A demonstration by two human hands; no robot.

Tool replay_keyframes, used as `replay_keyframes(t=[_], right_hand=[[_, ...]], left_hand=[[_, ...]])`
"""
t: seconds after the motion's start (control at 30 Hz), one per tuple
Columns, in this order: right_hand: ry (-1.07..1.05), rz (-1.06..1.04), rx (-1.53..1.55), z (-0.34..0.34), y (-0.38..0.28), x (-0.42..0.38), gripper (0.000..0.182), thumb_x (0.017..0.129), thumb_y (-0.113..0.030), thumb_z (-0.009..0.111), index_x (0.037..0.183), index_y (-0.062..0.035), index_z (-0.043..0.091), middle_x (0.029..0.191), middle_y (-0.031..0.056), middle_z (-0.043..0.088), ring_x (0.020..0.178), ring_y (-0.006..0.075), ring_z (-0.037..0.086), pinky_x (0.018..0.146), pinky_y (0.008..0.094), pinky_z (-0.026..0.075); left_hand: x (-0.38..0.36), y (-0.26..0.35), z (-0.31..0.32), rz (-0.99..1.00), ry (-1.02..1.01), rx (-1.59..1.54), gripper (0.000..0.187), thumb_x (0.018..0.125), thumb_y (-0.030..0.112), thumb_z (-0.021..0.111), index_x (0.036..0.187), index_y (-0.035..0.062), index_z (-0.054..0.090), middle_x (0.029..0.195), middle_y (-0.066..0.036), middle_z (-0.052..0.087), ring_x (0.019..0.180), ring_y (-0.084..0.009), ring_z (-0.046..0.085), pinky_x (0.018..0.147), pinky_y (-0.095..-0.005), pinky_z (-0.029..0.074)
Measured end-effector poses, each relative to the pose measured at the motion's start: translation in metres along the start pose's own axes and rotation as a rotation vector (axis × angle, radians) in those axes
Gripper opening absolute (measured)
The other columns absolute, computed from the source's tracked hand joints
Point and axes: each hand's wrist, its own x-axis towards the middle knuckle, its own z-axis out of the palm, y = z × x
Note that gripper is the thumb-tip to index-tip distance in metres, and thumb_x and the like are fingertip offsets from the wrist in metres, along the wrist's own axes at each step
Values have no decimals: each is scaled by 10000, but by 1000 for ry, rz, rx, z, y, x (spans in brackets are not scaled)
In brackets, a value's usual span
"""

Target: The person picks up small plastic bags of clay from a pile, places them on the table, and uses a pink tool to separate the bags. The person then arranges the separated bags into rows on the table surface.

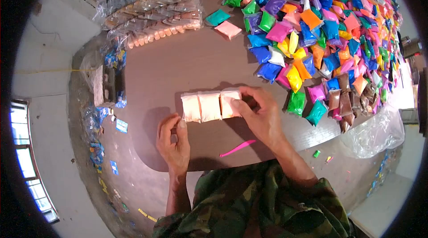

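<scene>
Three pale peach packets (210, 106) of a soft, clay-like material lie side by side in a strip above the brown table. My right hand (258, 112) grips the right end of this strip, thumb on the front face and fingers behind the upper edge. My left hand (173, 142) is just off the lower left corner, its fingers loosely curled and the thumb raised, with nothing visible in it. A pink plastic modelling tool (237, 148) lies on the table below the packets.
A large heap of multicoloured packets (307, 28) covers the table's right side. Clear bags of packet strips (151, 10) are stacked at the back left. Single teal (217, 17) and peach (228, 30) packets lie between them. A crumpled plastic bag (379, 133) hangs at the right edge.
</scene>
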Motion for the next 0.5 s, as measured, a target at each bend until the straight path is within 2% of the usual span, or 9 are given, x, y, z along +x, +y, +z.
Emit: replay_keyframes(t=[0.1,0.23,0.27,0.37,0.43,0.5], right_hand=[[6,20,-38,0,-8,-4,311,933,-208,795,1170,-18,727,992,178,724,880,307,715,757,374,564],[45,111,-21,-11,-18,-8,284,977,-182,744,1202,-10,718,1020,181,742,921,296,735,755,380,577],[85,25,-54,-11,-8,-10,259,1009,-129,724,1218,23,707,1061,105,750,894,125,699,768,282,576],[127,175,104,-23,-5,-25,232,1024,-105,694,1221,16,711,1043,113,780,874,126,728,777,282,595],[69,145,1,-37,-9,-38,216,1032,-85,671,1218,15,714,996,111,790,847,129,740,769,286,605],[18,109,-64,-51,-11,-53,204,1032,-68,661,1210,15,717,957,112,793,820,139,749,756,289,610]], left_hand=[[8,12,-2,47,-14,49,127,985,63,704,1102,13,692,1146,-146,711,964,-249,685,772,-332,559],[19,18,5,103,6,61,130,986,82,683,1098,25,716,1126,-109,740,1018,-217,688,815,-327,539],[24,26,6,116,2,43,130,983,76,683,1097,24,716,1124,-111,740,1018,-220,689,816,-333,544],[44,45,12,193,-21,26,140,958,57,706,1091,20,725,1116,-124,740,973,-228,703,810,-338,567],[60,57,21,233,-34,21,152,945,53,722,1092,14,727,1105,-130,742,949,-226,709,807,-328,570],[81,71,32,229,-135,6,166,941,60,733,1098,7,726,1080,-136,743,915,-217,711,785,-322,572]])
